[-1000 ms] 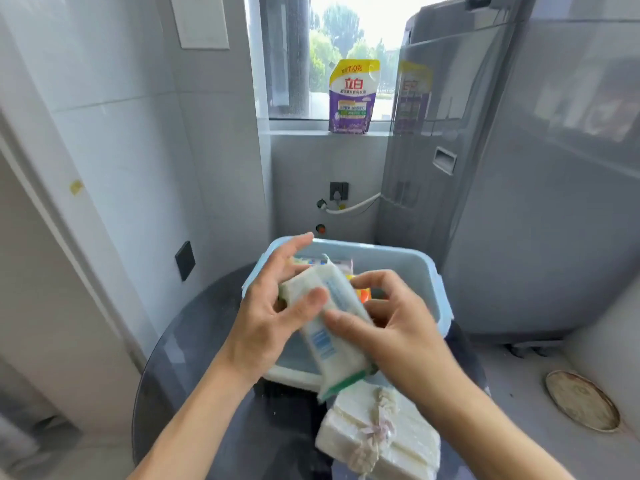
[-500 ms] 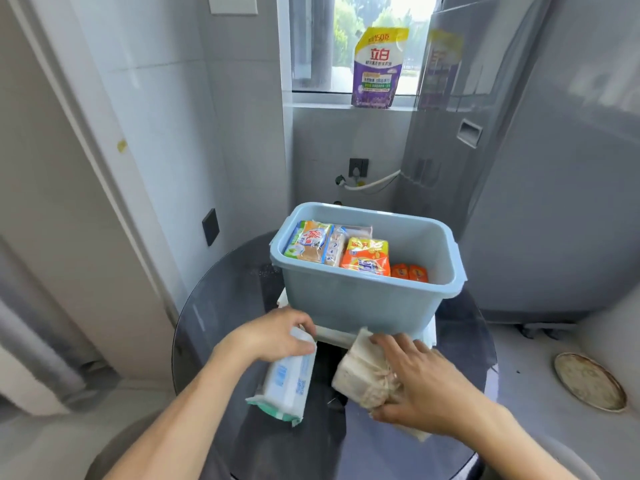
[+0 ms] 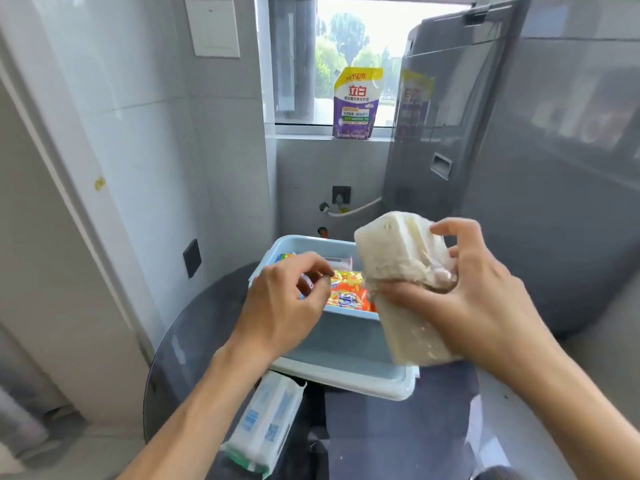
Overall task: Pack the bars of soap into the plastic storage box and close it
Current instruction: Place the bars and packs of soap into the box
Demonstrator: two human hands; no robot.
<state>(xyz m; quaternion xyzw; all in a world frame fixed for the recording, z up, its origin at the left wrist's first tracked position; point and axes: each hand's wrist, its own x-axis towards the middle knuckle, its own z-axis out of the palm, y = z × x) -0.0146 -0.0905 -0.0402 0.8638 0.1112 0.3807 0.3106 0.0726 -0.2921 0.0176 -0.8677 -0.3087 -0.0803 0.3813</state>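
A light blue plastic storage box [image 3: 346, 337] stands on a round dark glass table [image 3: 194, 344], resting on its white lid [image 3: 388, 389]. Inside lie wrapped soap bars, among them an orange and yellow one [image 3: 348, 289]. My right hand [image 3: 478, 292] holds a bundle of pale cream soap bars tied with string [image 3: 401, 268] above the box's right side. My left hand [image 3: 287, 303] hovers over the box's left part, fingers curled and holding nothing. A white and blue wrapped soap pack [image 3: 266, 420] lies on the table in front of the box.
A grey washing machine [image 3: 519, 202] stands close on the right, behind the table. A purple detergent pouch [image 3: 356, 102] sits on the window sill. Tiled wall with a dark socket [image 3: 192, 258] is on the left. A hose and tap [image 3: 346, 207] are behind the box.
My right hand lifted the cream soap bundle from the table up over the box. My left hand let go of the white and blue pack, which stays on the table, and rose to the box.
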